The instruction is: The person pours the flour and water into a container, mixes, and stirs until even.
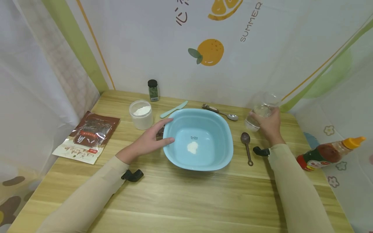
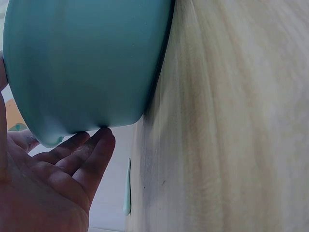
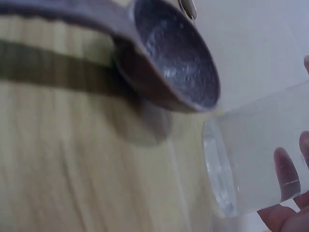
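A light blue plastic basin (image 1: 201,161) sits in the middle of the table, with a small heap of white powder (image 1: 192,147) on its floor. My left hand (image 1: 148,139) holds the basin's left side, thumb on the rim; in the left wrist view its fingertips (image 2: 107,135) press against the outer wall. Over on the right, my right hand (image 1: 269,124) grips a clear glass (image 1: 252,123) of colourless liquid, fingers wrapped around it. A brown measuring spoon (image 1: 245,138) lies just left of that hand, and looms large in the right wrist view (image 3: 178,58).
Behind the basin lie a pale green spreader (image 1: 174,109) and a metal spoon (image 1: 232,116). A tub of white powder (image 1: 141,119), a black-capped spice jar (image 1: 153,90) and a brown packet (image 1: 90,136) are at left. A red sauce bottle (image 1: 327,153) stands beside the right forearm.
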Action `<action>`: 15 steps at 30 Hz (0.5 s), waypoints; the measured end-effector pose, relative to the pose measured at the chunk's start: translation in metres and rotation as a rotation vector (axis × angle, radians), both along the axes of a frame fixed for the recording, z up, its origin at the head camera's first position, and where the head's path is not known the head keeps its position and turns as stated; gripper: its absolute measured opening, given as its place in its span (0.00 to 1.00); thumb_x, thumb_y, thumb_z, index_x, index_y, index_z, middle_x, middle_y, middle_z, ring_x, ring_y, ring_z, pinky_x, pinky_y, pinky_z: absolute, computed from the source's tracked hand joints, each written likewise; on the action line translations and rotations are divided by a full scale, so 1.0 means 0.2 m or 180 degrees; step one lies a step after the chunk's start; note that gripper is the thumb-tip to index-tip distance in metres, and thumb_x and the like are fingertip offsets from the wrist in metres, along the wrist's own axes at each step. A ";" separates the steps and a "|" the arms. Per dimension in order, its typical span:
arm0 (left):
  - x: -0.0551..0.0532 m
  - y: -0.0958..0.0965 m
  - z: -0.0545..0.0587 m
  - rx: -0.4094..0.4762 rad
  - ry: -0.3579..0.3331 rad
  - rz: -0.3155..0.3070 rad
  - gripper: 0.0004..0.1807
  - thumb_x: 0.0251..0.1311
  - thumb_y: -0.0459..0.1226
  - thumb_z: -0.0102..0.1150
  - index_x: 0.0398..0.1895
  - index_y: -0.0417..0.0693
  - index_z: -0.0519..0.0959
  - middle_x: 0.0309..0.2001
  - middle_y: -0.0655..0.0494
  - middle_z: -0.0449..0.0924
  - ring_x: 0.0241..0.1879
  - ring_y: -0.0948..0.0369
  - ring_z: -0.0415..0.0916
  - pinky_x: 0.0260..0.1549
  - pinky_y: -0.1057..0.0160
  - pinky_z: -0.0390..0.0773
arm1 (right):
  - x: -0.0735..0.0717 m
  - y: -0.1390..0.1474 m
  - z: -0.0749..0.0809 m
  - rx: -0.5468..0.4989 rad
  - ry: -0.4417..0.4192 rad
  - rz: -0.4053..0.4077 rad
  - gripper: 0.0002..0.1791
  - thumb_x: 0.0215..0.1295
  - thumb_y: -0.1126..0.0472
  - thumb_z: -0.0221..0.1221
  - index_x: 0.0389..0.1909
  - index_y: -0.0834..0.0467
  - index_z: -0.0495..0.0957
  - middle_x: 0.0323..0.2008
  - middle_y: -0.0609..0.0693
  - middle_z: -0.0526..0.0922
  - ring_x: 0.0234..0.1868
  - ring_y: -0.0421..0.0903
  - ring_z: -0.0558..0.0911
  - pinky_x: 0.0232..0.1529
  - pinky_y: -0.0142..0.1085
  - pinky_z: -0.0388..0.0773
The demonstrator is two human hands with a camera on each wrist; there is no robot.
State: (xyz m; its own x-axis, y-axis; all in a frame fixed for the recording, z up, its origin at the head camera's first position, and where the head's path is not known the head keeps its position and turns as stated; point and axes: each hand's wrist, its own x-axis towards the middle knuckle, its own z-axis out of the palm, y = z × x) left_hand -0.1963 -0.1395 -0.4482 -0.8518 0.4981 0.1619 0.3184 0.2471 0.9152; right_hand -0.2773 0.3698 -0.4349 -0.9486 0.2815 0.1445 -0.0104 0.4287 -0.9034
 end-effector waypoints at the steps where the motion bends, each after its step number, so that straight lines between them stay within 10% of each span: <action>1: 0.00 0.00 0.00 -0.0001 0.0000 -0.0003 0.46 0.75 0.39 0.72 0.89 0.46 0.59 0.79 0.39 0.69 0.71 0.40 0.78 0.64 0.45 0.85 | 0.01 0.00 0.00 0.0063 0.0016 0.0011 0.57 0.65 0.51 0.81 0.86 0.55 0.55 0.79 0.56 0.66 0.76 0.55 0.70 0.81 0.50 0.67; 15: 0.00 0.01 0.01 -0.0019 0.0022 0.0012 0.45 0.76 0.39 0.71 0.89 0.45 0.59 0.80 0.40 0.69 0.71 0.40 0.78 0.64 0.45 0.85 | 0.15 -0.16 0.11 0.0543 0.0262 0.0472 0.49 0.60 0.58 0.83 0.74 0.64 0.65 0.75 0.65 0.71 0.75 0.67 0.71 0.74 0.70 0.69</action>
